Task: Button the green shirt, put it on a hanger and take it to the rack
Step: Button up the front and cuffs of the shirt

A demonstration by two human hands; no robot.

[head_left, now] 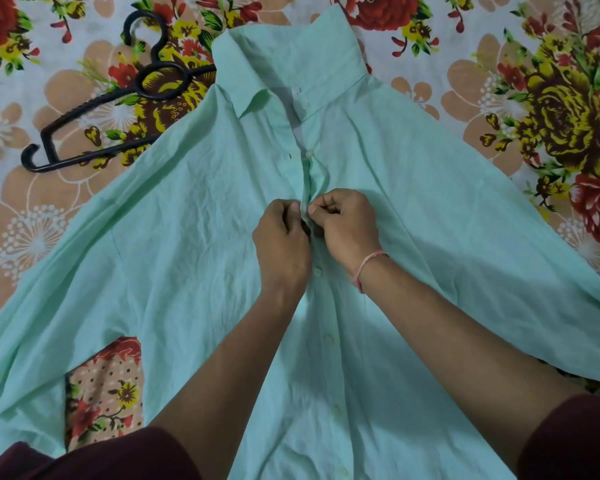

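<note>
- where we look down, a bedsheet (499,98) printed with red, yellow and peach flowers covers the whole surface; nothing of the room beyond it shows.
- we see the green shirt (174,237) spread flat on it, collar away from us, and a black hanger (94,105) lying beside its left shoulder, partly under the cloth.
- our left hand (281,244) and right hand (347,226) meet at the placket mid-chest, each grip pinched shut on the shirt's front edges.
- buttons below the hands look fastened; the two above are open.
</note>
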